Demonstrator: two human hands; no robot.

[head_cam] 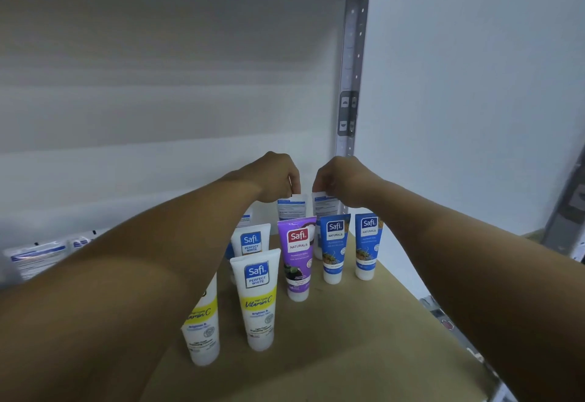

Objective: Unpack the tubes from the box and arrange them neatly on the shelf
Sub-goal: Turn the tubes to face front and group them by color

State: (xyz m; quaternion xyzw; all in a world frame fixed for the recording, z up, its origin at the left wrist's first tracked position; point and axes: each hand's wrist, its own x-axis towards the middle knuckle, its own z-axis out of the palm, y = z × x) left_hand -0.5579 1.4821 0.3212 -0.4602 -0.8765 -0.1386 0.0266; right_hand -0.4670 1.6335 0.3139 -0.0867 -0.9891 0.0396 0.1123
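Note:
Several tubes stand cap-down on the brown shelf board (364, 322). At the front are white and yellow Vitamin C tubes (259, 303), behind them a purple tube (297, 259) and two blue tubes (334, 248). At the back, my left hand (278, 176) pinches the top edge of a white tube (291, 207) turned back side out. My right hand (338, 180) pinches the top of a second white tube (326, 205) beside it. Both forearms reach over the front rows. The box is not in view.
A grey metal upright (351, 62) stands at the shelf's back right corner, with white walls behind and to the right. More white tubes (38, 257) lie at the far left behind my left arm. The shelf's metal front edge (468, 351) runs down the right.

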